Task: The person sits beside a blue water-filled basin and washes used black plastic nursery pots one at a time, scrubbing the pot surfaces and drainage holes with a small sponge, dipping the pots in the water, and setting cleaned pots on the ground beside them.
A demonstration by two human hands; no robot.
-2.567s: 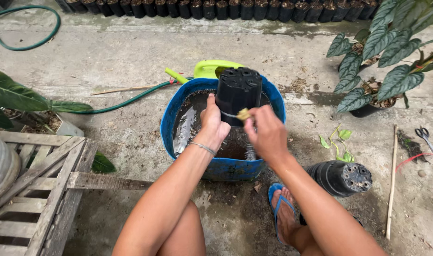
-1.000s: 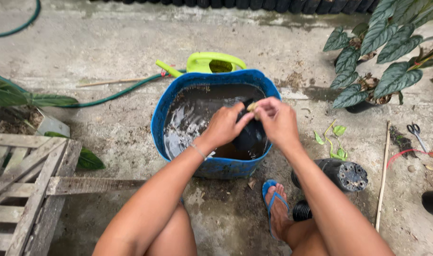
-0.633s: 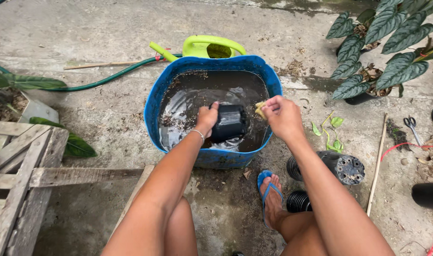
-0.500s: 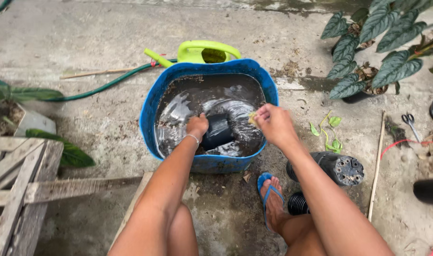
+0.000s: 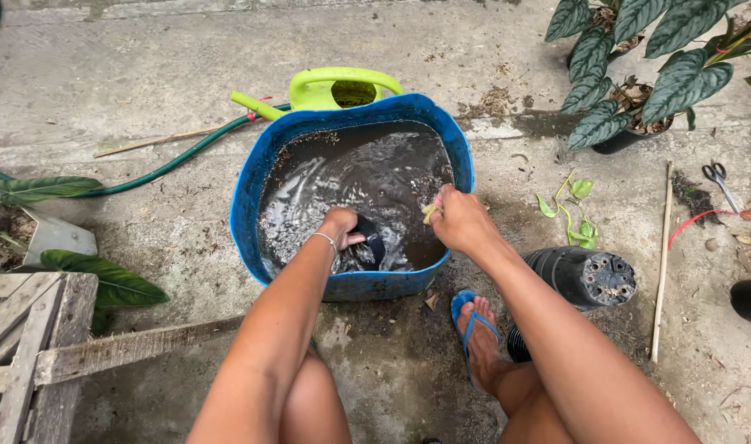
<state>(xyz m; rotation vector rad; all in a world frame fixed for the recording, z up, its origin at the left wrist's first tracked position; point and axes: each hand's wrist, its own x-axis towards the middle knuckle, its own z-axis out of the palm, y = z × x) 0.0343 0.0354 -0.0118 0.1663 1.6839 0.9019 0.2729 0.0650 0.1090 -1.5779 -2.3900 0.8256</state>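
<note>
A person squats on a concrete floor (image 5: 104, 99) over a round blue plastic tub (image 5: 252, 177) of muddy brown water, both arms reaching in. The left hand (image 5: 341, 226) has its grip clenched on the rim of a small black plastic nursery pot (image 5: 370, 247), which sits mostly sunk in the water at about 6 o'clock in the tub, just inside the near wall. The right hand (image 5: 459, 220), at about 4 o'clock on the tub's rim, pinches a small yellowish scrap of scrubbing sponge (image 5: 429, 213) between fingers and thumb, just clear of the pot.

The pot looks thin-walled and light, but flooded with water it should drag and feel heavier on the lift. Wet and silt-coated, its sides are likely slippery and will flex under a squeeze; the stiffer rolled rim, where the left hand has it, seems the surest place to hold. The sponge looks soft and soaked.

At 12 o'clock behind the tub stands a lime-green plastic watering can (image 5: 343, 86), with a green garden hose (image 5: 178, 160) trailing off towards 10 o'clock. Another black plastic pot (image 5: 585, 275) lies on its side at 3 o'clock, drainage holes showing. Scissors (image 5: 719, 179) lie farther right, a silver-veined potted plant (image 5: 639, 66) stands at 2 o'clock, and a weathered wooden pallet (image 5: 30, 337) sits at 8 o'clock.
</note>
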